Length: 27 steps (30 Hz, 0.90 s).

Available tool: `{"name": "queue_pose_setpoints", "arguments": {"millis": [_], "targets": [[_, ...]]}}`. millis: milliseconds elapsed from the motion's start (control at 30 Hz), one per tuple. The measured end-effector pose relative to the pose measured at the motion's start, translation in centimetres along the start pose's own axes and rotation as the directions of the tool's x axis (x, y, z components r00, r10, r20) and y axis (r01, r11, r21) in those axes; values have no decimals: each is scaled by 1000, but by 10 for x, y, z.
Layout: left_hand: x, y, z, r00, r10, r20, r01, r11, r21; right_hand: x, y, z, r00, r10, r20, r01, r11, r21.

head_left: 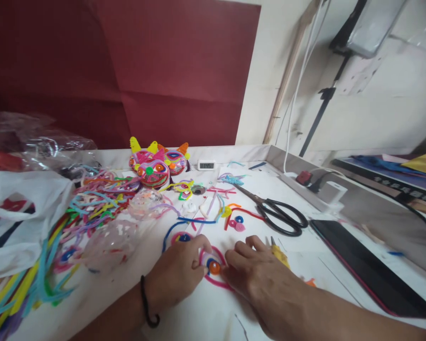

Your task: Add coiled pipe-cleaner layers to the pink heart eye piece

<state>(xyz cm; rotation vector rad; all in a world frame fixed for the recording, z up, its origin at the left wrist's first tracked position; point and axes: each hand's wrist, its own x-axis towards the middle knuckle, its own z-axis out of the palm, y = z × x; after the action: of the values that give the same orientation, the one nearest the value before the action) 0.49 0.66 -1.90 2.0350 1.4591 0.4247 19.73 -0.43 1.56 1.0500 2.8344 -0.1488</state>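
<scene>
Between my hands on the white tabletop lies an eye-shaped pipe-cleaner piece (215,268), with a pink outline, blue and lilac inside it and an orange coiled centre. My left hand (180,269), with a black band at the wrist, is closed with thumb and forefinger on the piece's left edge. At the right edge, the closed fingers of my right hand (253,270) grip the same piece; their tips are partly hidden. A similar piece with a blue centre (183,238) lies just beyond my left hand. Beside my right hand is a yellow-handled pointed tool (279,255).
Black-handled scissors (282,215) and a dark phone (367,265) lie to the right. On the left are heaped pipe cleaners (99,194), clear plastic domes (111,244) and a white bag (19,222). Decorated round crafts (154,173) and a small clock (206,165) stand at the back.
</scene>
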Motion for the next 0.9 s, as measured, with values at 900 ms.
{"name": "queue_pose_setpoints", "arguments": {"millis": [900], "targets": [[-8, 6, 3, 992, -85, -97, 97, 988, 120, -3, -8, -10, 1000, -10, -7, 9, 997, -71]]}}
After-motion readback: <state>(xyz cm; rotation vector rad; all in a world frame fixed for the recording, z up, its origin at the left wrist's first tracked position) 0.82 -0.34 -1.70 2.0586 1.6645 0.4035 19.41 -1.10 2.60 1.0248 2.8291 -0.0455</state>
